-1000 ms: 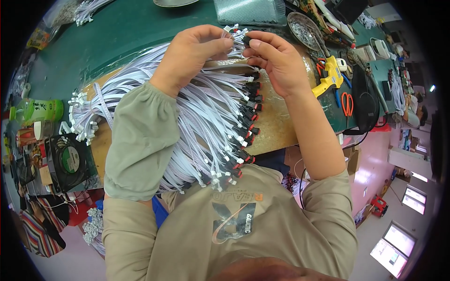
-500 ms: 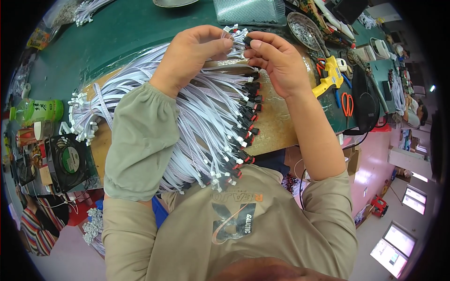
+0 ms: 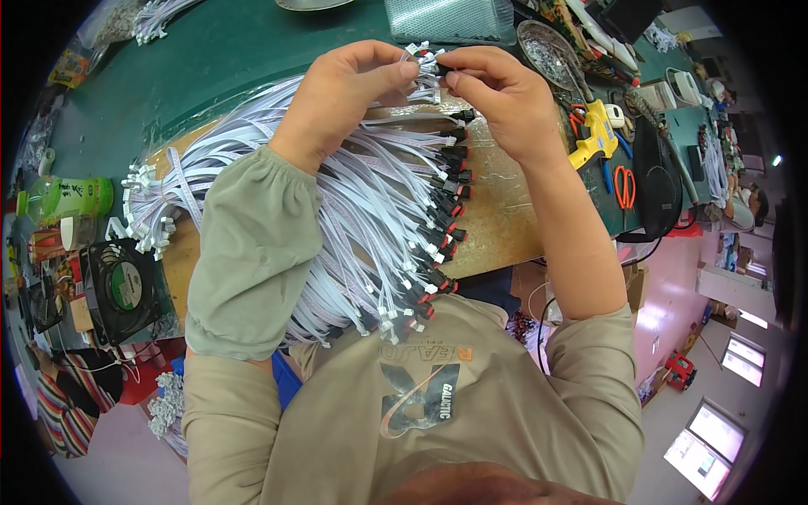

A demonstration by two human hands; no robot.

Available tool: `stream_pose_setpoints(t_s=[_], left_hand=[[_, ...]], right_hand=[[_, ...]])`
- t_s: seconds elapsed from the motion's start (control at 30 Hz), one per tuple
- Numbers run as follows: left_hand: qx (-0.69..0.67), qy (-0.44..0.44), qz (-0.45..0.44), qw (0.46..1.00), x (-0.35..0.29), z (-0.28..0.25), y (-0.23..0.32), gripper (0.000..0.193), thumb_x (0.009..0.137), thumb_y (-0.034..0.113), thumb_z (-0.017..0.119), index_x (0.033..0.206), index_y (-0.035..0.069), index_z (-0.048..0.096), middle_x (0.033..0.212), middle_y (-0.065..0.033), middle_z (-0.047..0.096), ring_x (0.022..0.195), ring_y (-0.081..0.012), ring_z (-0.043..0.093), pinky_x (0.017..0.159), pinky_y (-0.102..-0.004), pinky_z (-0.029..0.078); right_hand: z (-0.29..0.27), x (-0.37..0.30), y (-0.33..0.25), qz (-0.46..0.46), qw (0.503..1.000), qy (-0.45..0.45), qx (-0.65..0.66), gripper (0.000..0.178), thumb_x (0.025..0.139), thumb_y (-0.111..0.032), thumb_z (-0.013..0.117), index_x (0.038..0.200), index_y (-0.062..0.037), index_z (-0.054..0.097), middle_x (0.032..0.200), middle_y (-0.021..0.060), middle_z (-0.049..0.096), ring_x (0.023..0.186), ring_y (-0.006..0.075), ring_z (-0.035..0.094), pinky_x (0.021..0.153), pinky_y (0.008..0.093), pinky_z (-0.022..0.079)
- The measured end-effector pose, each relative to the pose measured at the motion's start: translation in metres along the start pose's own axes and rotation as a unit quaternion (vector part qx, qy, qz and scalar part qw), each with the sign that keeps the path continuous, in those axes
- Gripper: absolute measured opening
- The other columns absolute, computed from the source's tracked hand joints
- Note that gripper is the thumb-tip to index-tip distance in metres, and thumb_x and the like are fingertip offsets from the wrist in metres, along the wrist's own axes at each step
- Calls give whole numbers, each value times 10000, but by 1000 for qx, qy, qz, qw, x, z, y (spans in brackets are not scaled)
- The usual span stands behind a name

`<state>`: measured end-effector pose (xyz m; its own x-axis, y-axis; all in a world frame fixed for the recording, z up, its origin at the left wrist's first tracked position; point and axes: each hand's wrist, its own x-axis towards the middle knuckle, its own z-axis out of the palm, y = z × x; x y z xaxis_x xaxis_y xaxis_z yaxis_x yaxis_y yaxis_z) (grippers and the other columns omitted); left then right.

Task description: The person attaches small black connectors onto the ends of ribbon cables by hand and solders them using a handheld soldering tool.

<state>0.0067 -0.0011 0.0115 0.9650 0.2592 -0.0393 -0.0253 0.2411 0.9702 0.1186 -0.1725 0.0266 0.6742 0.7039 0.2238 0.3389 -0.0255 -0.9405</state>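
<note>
Hands (image 3: 355,82) (image 3: 503,94) pinch closed, left on white wire (image 3: 411,55), right on black connector (image 3: 443,69), near a dish (image 3: 534,32) of shiny bits (image 3: 550,61).

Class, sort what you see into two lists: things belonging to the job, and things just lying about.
In the work:
White flat cables
Black connectors, one pinched by the right hand
Left hand, at the white connectors

Apparently lying about:
Yellow glue gun, perhaps ready
Orange-handled tool
Black fan
Green-labelled bottle

Bright, even light fills the scene, and glare whitens the pink floor (image 3: 659,313). Fisheye distortion bends straight edges toward black corners.
</note>
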Motion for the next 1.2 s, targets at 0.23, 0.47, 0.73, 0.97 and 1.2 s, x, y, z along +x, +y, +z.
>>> stream_pose_setpoints(t_s=[0.23,0.47,0.73,0.97,1.2], left_hand=[[-16,0,-13,1000,1,0,2,179,874,181,655,947,19,630,842,-30,637,795,-99,597,721,-218,463],[-26,-7,-3,1000,2,-3,-1,144,872,146,650,899,11,609,841,-45,643,822,-138,655,747,-240,495],[-25,-5,-8,1000,0,-3,0,121,868,118,640,871,6,594,843,-53,645,823,-143,663,752,-240,501],[-28,2,-16,999,3,4,4,112,829,76,647,801,-1,571,830,-88,651,795,-158,664,741,-248,526],[-42,32,-14,999,5,-3,-8,151,853,112,625,768,31,530,822,-97,651,794,-148,648,676,-236,494]], right_hand=[[2,6,-11,-114,982,-17,-147,181,788,-50,631,954,-63,701,931,66,661,805,165,627,719,260,502],[8,8,-10,-159,970,-26,-183,188,780,-44,626,946,-81,707,930,66,664,815,197,634,704,285,513],[8,9,-7,-221,944,-19,-244,199,775,-53,635,943,-118,718,949,56,661,837,214,644,733,307,524],[4,6,-7,-216,940,-24,-264,219,780,-65,642,978,-126,713,984,58,650,834,220,641,735,306,530],[-30,-24,-13,-101,977,72,-175,289,812,-123,672,1082,-24,638,980,104,651,830,162,636,721,277,524]])
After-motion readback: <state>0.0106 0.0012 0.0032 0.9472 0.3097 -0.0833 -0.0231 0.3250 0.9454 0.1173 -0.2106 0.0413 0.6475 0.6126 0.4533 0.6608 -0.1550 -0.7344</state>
